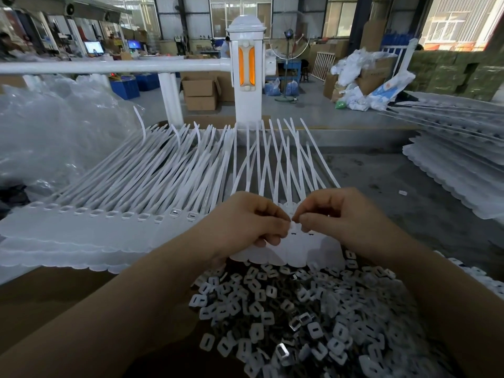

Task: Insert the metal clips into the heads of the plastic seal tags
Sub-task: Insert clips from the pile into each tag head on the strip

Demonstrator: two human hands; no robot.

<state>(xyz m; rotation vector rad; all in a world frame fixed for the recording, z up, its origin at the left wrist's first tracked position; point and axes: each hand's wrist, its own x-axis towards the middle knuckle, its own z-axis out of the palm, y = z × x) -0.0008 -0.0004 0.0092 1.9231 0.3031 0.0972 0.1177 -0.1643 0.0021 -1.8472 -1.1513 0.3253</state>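
Both hands, left (249, 222) and right (331, 214), pinched what seemed a clip at a seal tag's head (296, 231), above the clip pile (300, 309).

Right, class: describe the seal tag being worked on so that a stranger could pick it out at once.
Start at the white post with the orange panel and come down the fan of white straps to the two hands, left and right. The seal tag lies flat just past the pile of metal clips. Unlike its neighbours, its head is pinched between both hands' fingertips.
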